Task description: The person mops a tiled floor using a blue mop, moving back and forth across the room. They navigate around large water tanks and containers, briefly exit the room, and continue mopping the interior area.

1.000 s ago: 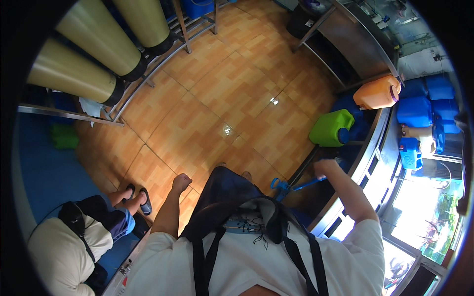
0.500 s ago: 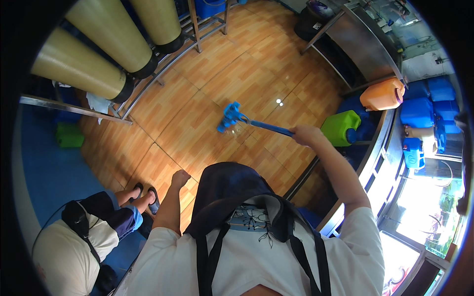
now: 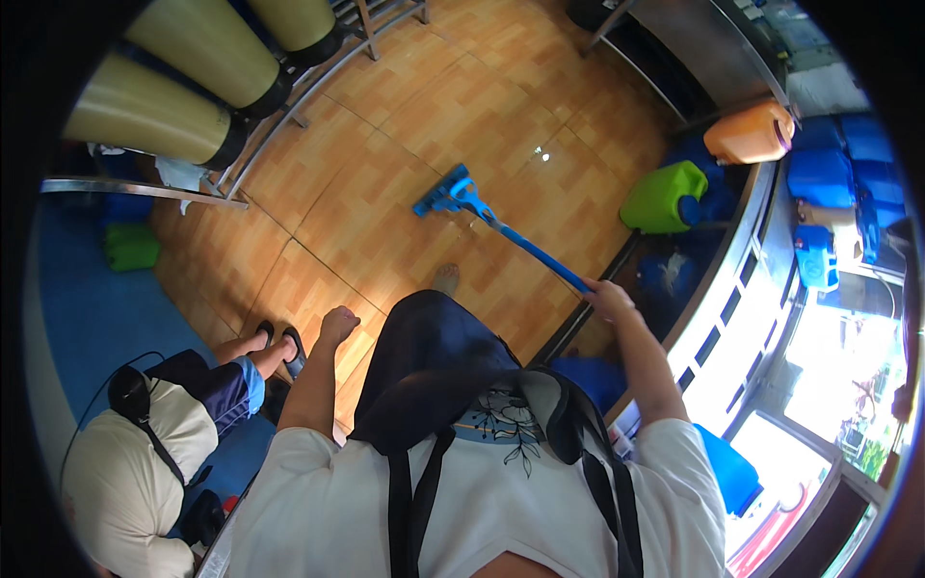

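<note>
While our right hand [image 3: 609,301] grips the blue mop [image 3: 489,220] at twelve o'clock and our curled left hand [image 3: 339,325] hangs at nine, a wide one-handed swing could knock the green jug [image 3: 660,199] at two.

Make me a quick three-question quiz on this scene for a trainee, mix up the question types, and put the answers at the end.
1. Which of the wearer's hands grips the blue handle?

2. True or false: the wearer's left hand is also on that handle.

3. How many tan cylinders show at the upper left of the picture? A) two B) three C) five

Key:
1. The right hand, near the handle's end.
2. False; it is curled and well apart from the handle, with nothing visible in it.
3. B.
</note>
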Tool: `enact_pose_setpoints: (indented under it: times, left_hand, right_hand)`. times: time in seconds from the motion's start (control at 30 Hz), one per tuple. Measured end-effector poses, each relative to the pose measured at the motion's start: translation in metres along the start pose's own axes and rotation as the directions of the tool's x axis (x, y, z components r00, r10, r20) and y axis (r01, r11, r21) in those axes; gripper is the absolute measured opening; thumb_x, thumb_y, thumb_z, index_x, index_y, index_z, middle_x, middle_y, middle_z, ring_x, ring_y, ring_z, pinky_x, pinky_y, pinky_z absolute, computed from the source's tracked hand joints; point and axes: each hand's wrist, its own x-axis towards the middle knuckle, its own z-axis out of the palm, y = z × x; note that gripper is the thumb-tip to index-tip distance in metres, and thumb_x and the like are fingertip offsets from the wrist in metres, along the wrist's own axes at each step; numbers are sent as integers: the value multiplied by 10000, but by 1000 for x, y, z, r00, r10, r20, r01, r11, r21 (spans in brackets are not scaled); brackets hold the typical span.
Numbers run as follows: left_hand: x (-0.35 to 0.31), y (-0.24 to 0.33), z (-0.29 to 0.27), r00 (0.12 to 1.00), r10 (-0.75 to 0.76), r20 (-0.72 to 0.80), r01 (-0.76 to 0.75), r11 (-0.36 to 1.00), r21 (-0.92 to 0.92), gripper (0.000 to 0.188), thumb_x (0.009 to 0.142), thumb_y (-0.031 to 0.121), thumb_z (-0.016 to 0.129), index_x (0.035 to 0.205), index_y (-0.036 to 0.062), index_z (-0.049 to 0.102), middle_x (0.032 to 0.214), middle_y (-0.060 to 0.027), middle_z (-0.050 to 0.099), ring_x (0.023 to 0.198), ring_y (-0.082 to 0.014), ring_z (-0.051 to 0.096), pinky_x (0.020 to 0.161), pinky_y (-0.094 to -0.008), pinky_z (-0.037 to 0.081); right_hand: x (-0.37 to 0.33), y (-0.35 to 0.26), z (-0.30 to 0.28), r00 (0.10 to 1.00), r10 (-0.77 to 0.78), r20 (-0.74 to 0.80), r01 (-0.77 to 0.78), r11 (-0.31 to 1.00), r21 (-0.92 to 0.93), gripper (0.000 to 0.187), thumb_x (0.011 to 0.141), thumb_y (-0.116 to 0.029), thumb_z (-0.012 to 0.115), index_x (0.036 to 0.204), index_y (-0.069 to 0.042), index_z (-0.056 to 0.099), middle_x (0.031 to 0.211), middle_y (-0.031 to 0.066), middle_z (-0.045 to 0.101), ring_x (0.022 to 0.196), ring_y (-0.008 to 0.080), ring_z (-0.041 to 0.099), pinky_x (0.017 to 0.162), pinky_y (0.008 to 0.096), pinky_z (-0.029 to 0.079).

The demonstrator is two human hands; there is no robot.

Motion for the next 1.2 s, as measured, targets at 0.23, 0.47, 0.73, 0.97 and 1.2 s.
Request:
enact_pose_setpoints:
  times: [0.23,0.47,0.73,0.97,1.2]
  left_hand:
    - [-38,-4,60,998,37,46,-35,999,-39,250,684,271,672,787,48,626,789,-126,637,766,-252,609,700,-348,475]
    - [-79,-15,85,996,24,84,-22,999,-25,267,686,289,671,807,54,628,810,-125,640,793,-254,611,719,-352,476]
    - [-84,-23,66,997,63,43,-60,997,-50,231,652,275,678,763,75,639,755,-101,635,719,-211,613,652,-335,486]
    - [-65,5,62,944,321,72,-320,947,-25,217,664,265,674,786,87,650,704,-101,635,637,-212,608,575,-343,482]
    - [-60,10,28,825,483,294,-512,858,29,273,670,333,679,801,95,653,712,-73,640,685,-230,610,621,-365,473]
  right_hand:
    - [-153,130,-43,910,391,134,-392,920,-24,360,768,-203,576,1108,-314,619,694,46,605,555,156,586,511,288,507]
    - [-142,129,-60,909,408,85,-314,805,-504,294,751,-183,615,1035,-240,662,941,57,659,835,223,644,728,342,520]
    - [-119,-9,-47,989,146,30,-82,701,-708,205,716,-154,601,890,-91,688,939,115,662,907,259,636,765,360,506]
    - [-199,-97,-54,985,-134,-110,4,652,-758,175,698,-151,615,849,-105,691,909,102,665,887,244,639,746,355,510]
    - [-285,-169,-22,931,-161,-328,-98,753,-650,129,696,-188,647,806,-151,703,812,89,661,835,247,632,700,357,505]
